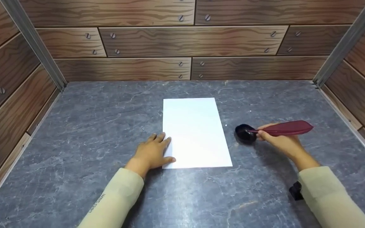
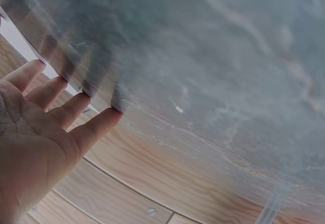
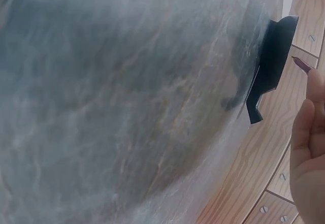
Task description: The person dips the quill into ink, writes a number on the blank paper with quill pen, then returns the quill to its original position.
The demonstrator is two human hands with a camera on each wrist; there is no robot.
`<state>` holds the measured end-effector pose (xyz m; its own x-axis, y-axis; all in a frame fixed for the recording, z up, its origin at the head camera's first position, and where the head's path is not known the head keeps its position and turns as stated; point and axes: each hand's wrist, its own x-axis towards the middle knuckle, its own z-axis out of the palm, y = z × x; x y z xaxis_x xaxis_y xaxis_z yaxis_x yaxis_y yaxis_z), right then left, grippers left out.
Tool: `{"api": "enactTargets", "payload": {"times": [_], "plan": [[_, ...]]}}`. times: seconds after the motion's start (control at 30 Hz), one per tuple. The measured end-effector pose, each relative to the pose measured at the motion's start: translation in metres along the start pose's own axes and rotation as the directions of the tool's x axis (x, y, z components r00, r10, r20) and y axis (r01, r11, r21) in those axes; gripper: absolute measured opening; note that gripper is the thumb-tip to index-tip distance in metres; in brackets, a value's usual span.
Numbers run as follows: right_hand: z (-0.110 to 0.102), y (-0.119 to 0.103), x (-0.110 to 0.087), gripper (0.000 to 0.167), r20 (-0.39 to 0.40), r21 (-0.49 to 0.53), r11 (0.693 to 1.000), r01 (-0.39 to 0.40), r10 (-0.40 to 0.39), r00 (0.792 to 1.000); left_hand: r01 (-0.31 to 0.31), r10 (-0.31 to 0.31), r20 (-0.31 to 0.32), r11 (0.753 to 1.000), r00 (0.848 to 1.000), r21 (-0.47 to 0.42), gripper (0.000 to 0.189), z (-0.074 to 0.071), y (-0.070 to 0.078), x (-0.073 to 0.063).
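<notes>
Out to the right of the white sheet (image 1: 195, 133), it was all happening: the dark-red quill (image 1: 290, 128) lay almost crosswise, nib pointing left, feather running away to the right, and the right hand (image 1: 282, 144) had it pinched close to the nib! That nib hung over the black bowl (image 1: 243, 138), just above its mouth by the right-wrist view. And the sheet? Just left of the bowl, between the two hands, long side running away from the person. The left hand (image 1: 152, 152), fingers straight and spread, rested at its near left edge, gripping nothing. Grey marbled counter (image 1: 90, 126) underneath, plank-patterned walls (image 1: 144, 41) behind and on both sides.
</notes>
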<state>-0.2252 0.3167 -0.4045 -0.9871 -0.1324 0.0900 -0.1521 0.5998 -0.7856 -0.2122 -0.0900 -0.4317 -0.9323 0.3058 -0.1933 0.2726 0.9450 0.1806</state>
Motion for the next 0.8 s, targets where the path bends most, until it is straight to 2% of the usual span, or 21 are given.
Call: {"api": "enactTargets", "payload": {"times": [0.3,0.43,0.8], "plan": [[0.0029,0.0032,-0.0019,0.033,0.019,-0.006,1.000,-0.005,0.005,1.000,0.007,-0.007,-0.008,1.000,1.000,0.003,0.080,-0.0004,0.0011,-0.0003],[0.0042,0.0047,-0.0027,0.033,0.020,0.031,0.999,-0.012,0.011,1.000,0.012,-0.012,-0.004,1.000,1.000,0.000,0.080,-0.0004,0.0015,0.0000],[0.0056,0.0073,-0.0032,0.032,0.026,0.044,0.998,-0.043,0.042,0.999,0.009,-0.010,-0.009,1.000,1.000,-0.005,0.080,-0.0005,0.0014,-0.0006]]}}
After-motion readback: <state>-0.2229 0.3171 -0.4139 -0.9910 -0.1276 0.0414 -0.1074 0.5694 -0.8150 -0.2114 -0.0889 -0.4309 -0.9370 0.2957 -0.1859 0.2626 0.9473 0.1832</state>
